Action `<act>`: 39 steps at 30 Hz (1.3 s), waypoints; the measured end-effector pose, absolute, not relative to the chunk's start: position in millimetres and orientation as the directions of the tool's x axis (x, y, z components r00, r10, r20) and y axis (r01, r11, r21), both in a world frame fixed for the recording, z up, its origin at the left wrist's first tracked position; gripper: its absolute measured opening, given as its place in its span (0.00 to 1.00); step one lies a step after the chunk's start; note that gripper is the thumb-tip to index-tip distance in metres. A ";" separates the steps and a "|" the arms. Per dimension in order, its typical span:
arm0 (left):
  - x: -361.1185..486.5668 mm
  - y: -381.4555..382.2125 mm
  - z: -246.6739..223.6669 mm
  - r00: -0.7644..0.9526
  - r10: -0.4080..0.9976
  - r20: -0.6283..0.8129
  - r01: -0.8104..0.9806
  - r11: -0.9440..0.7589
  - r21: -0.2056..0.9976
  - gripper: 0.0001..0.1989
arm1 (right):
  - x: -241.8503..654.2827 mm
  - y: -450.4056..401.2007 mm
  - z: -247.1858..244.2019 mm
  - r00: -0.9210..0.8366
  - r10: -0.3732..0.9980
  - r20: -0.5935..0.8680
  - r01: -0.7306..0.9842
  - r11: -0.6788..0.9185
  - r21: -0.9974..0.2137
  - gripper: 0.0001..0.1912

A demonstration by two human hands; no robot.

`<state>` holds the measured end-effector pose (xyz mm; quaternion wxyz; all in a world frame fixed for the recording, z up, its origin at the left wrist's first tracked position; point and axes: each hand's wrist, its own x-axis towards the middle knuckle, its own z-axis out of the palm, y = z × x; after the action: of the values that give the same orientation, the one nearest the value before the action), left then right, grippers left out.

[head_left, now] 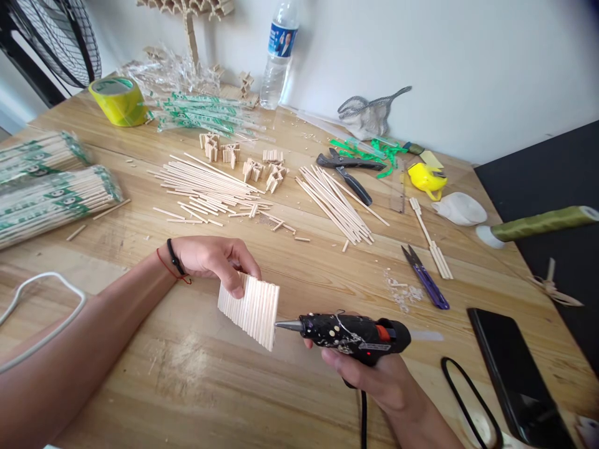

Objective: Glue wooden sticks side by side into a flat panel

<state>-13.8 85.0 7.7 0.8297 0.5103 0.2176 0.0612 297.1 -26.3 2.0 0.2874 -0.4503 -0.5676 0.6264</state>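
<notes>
Between the thumb and fingers of my left hand (219, 259) is a small panel (250, 305) made of thin wooden sticks laid side by side, held tilted above the table. My right hand (374, 377) grips a black glue gun (349, 337) spotted with dried glue, a small red light glowing on its body. The gun's metal nozzle points left, at or very near the panel's right edge; whether it touches I cannot tell. Beyond the panel lie loose wooden sticks (206, 181), short cut pieces and several small glued stick blocks (253, 169).
Another stick pile (332, 202) lies near black-handled pliers (355, 181). Purple thread snips (425, 277) and a phone (515, 374) are at the right. Packed stick bundles (51, 199), yellow tape (118, 103) and a water bottle (279, 59) stand farther out. A white cable (51, 277) loops at left.
</notes>
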 end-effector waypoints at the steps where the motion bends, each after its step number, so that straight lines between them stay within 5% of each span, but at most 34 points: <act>1: -13.7 85.0 7.8 0.897 0.324 -0.300 0.122 0.471 0.874 0.08 | 296.7 -26.3 2.3 -0.432 0.869 -0.240 0.154 -0.191 -0.969 0.22; 39: -11.6 86.1 12.7 0.912 0.286 -0.293 0.160 0.408 0.899 0.05 | 294.0 -32.9 -1.0 -0.340 0.920 -0.194 0.137 -0.156 -0.978 0.20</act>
<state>-11.6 86.1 12.7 0.8135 0.5426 0.2057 0.0387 294.0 -32.9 -1.0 0.3283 -0.4715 -0.5607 0.5963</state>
